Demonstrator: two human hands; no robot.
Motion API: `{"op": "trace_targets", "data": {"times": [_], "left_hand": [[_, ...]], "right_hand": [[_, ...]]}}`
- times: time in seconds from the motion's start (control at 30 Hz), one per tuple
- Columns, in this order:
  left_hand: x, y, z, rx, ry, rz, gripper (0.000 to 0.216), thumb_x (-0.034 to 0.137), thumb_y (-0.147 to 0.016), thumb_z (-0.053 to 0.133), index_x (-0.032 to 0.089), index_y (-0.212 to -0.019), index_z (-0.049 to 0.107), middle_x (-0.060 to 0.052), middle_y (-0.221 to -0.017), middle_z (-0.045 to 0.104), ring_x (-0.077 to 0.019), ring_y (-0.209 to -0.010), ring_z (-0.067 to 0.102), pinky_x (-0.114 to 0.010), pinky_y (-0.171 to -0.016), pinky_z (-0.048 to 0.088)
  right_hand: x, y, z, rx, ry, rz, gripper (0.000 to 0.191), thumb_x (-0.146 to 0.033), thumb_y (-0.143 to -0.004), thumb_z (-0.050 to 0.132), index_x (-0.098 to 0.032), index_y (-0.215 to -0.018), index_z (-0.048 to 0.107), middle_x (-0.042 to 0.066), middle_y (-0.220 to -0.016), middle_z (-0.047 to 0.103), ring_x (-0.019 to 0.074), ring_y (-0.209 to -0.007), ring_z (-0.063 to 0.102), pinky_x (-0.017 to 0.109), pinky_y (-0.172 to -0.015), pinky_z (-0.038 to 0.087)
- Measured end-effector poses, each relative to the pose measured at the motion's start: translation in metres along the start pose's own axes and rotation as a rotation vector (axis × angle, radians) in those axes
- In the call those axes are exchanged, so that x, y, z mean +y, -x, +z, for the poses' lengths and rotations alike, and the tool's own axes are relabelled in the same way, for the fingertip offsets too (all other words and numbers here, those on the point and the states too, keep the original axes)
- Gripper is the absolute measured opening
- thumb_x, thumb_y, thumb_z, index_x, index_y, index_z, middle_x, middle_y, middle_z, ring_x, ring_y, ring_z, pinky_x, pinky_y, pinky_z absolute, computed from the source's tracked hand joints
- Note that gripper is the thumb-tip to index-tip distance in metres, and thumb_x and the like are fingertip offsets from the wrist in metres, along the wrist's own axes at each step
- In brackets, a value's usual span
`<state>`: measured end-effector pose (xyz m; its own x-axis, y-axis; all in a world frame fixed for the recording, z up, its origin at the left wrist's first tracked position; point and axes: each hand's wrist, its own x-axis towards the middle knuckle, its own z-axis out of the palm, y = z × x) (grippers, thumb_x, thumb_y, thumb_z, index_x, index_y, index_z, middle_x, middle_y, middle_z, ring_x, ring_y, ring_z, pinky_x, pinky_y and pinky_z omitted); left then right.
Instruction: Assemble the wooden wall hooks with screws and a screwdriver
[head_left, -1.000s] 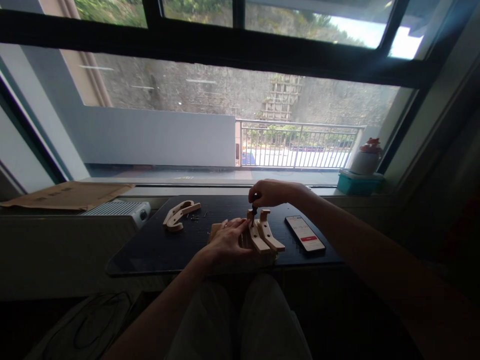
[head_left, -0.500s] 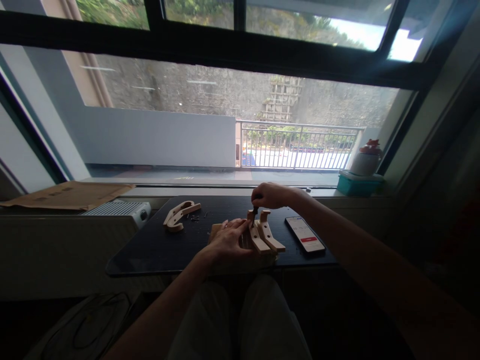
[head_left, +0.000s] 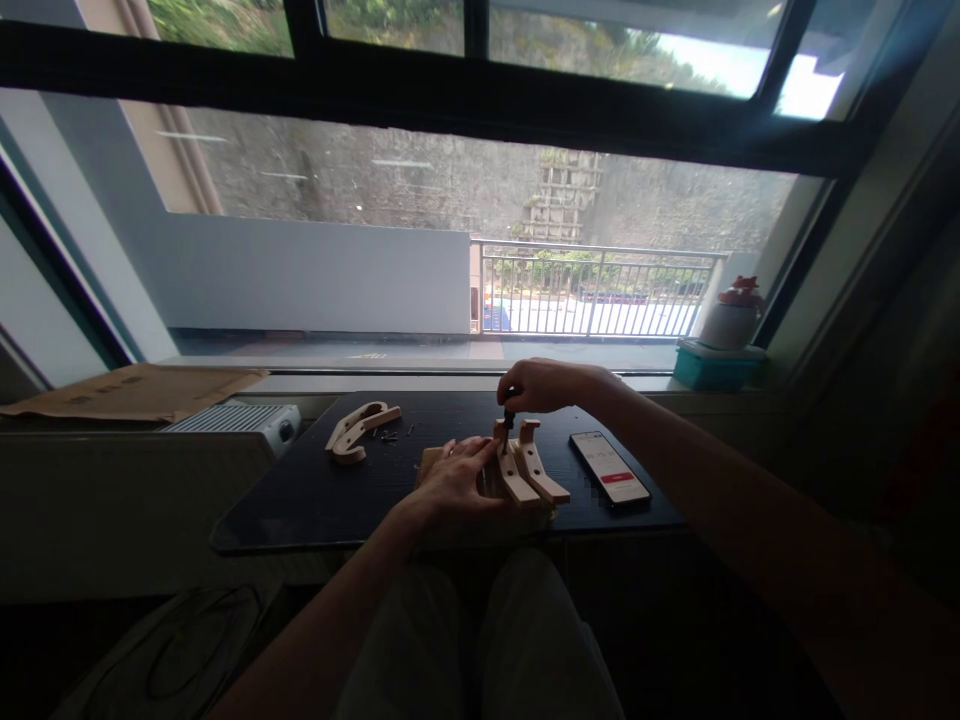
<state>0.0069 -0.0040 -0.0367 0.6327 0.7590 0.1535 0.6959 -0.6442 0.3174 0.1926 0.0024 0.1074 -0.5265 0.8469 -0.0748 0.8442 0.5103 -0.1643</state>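
Note:
My right hand (head_left: 541,385) is closed round the dark handle of a screwdriver (head_left: 509,415), which stands upright with its tip down at a curved wooden hook piece (head_left: 517,484). A second hook piece (head_left: 544,474) lies close beside it on the right, with dark holes along it. My left hand (head_left: 454,480) grips a wooden block (head_left: 429,464) under the pieces, its fingers spread over the top and touching the nearer piece's left side. What the screwdriver tip meets is too small to make out.
On the dark table (head_left: 300,510), two more wooden hook pieces (head_left: 358,430) lie at the left next to several screws (head_left: 389,436). A phone (head_left: 610,468) rests at the right. A radiator (head_left: 232,416) with cardboard (head_left: 135,390) and a teal box (head_left: 716,367) stand by the window.
My right hand has shifted very slightly left and its wrist has turned a little, with the screwdriver still at the same piece. My left hand stays put.

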Motion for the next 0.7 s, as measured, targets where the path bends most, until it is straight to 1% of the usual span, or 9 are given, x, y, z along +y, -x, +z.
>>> {"op": "trace_targets", "data": {"times": [0.3,0.4,0.57,0.7], "left_hand": [[0.0,0.0,0.0,-0.013,-0.002,0.011,0.097,0.074,-0.065,0.052,0.024,-0.143,0.023,-0.008,-0.147,0.032,-0.0305,-0.135,0.026,-0.048,-0.113,0.01],[0.0,0.0,-0.001,-0.017,0.004,0.011,0.098,0.076,-0.064,0.051,0.025,-0.143,0.022,-0.008,-0.147,0.031,-0.0305,-0.135,0.026,-0.049,-0.113,0.009],[-0.001,0.001,-0.002,-0.024,0.01,-0.007,0.096,0.077,-0.063,0.051,0.03,-0.142,0.023,-0.005,-0.147,0.031,-0.0332,-0.135,0.024,-0.05,-0.112,0.013],[-0.001,0.001,-0.001,-0.021,0.008,-0.012,0.097,0.076,-0.063,0.053,0.029,-0.143,0.022,-0.006,-0.148,0.03,-0.0332,-0.136,0.023,-0.05,-0.112,0.012]], "right_hand": [[0.0,-0.002,0.005,0.05,0.013,0.028,0.027,-0.029,-0.082,0.051,-0.016,-0.099,0.068,0.005,-0.09,0.066,0.0113,-0.068,0.054,0.024,-0.056,0.039],[-0.001,-0.004,0.008,0.071,0.019,0.037,0.029,-0.031,-0.083,0.051,-0.015,-0.1,0.067,0.006,-0.091,0.066,0.0119,-0.069,0.055,0.024,-0.056,0.039],[0.001,-0.004,0.006,0.04,0.018,0.046,0.03,-0.033,-0.083,0.05,-0.014,-0.101,0.066,0.007,-0.09,0.066,0.0116,-0.066,0.055,0.024,-0.056,0.04],[0.002,-0.001,-0.002,0.015,0.015,0.011,0.028,-0.029,-0.079,0.056,-0.019,-0.103,0.066,0.005,-0.096,0.065,0.0115,-0.07,0.056,0.024,-0.059,0.041]]}}
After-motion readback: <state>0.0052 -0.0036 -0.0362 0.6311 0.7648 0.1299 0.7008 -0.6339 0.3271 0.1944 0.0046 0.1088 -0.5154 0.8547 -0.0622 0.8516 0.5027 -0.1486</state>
